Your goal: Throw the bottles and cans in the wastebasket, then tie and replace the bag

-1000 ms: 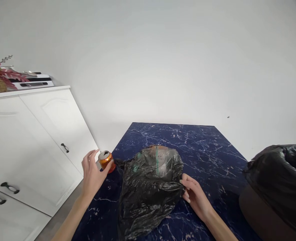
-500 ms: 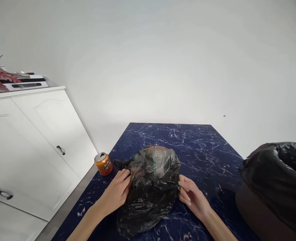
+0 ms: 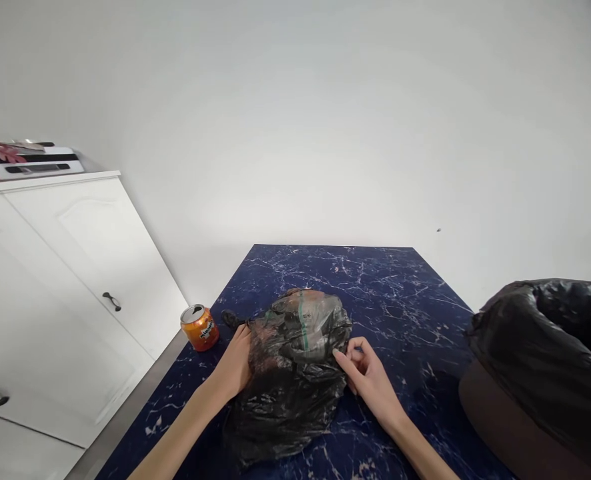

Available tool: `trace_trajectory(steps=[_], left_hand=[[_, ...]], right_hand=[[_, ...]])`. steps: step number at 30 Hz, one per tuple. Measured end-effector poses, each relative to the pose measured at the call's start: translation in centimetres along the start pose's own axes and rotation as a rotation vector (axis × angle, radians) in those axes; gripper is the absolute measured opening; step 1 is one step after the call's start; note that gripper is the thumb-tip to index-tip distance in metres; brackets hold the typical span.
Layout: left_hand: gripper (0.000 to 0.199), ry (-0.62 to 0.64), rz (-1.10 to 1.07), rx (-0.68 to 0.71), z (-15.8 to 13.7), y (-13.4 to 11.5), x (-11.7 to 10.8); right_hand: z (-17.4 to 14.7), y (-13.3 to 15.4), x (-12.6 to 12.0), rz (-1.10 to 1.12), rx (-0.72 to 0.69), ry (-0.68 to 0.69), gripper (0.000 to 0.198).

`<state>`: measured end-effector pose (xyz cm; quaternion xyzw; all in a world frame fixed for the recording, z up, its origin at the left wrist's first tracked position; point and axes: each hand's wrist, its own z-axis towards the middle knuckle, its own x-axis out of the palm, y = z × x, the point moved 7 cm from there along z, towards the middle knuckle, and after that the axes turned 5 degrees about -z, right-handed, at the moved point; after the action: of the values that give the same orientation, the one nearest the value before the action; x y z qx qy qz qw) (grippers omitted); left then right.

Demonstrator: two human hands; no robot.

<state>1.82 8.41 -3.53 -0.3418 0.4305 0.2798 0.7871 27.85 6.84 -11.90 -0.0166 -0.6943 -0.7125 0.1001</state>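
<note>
— Two hands worked one black plastic bag (image 3: pixel 290 373); what lay left of it?

— An orange soda can (image 3: pixel 200 327) stood upright at the tabletop's (image 3: pixel 375 280) left edge, beside a white cabinet (image 3: pixel 65 280). The left hand (image 3: pixel 235 363) gripped the bag's left side.

— And rightward?

— The bag lay mid-tabletop, something green-striped showing through. The right hand (image 3: pixel 365 373) pinched its right edge. A bin lined in black (image 3: pixel 545 373) sat far right.

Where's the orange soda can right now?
The orange soda can stands upright at the left edge of the blue marble table, just left of the left hand and black plastic bag.
</note>
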Motion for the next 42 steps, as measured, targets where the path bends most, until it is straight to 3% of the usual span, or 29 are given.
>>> trace_trajectory(steps=[5, 9, 16, 20, 24, 33, 42], left_hand=[[0.026, 0.009, -0.046, -0.058, -1.0, -0.9, -2.4], [0.033, -0.11, -0.17, -0.256, -2.5, 0.3, -5.0], [0.044, -0.478, -0.499, -0.499, -7.1, 2.7, -9.7], [0.047, -0.809, -0.748, -0.54, -9.9, 2.8, -12.2], [0.042, -1.057, -0.704, -0.594, -11.7, 3.1, -14.0], [0.052, -1.211, -0.496, -0.522, -11.1, 5.7, -13.9], [0.059, -1.084, -0.551, -0.54, -8.6, 6.6, -13.2]], right_hand=[[0.2, -0.6, -1.3, 0.1, 0.062, -0.075, 0.048], [0.2, -0.8, -2.3, 0.21, 0.115, -0.18, 0.05], [0.5, -1.6, -4.0, 0.428, 0.162, -0.324, 0.044], [0.6, -1.9, -4.8, 0.457, 0.171, -0.371, 0.04], [0.5, -2.1, -4.7, 0.453, 0.183, -0.367, 0.037], [0.4, -2.0, -4.5, 0.432, 0.188, -0.325, 0.035], [0.3, -1.8, -4.4, 0.441, 0.186, -0.344, 0.037]])
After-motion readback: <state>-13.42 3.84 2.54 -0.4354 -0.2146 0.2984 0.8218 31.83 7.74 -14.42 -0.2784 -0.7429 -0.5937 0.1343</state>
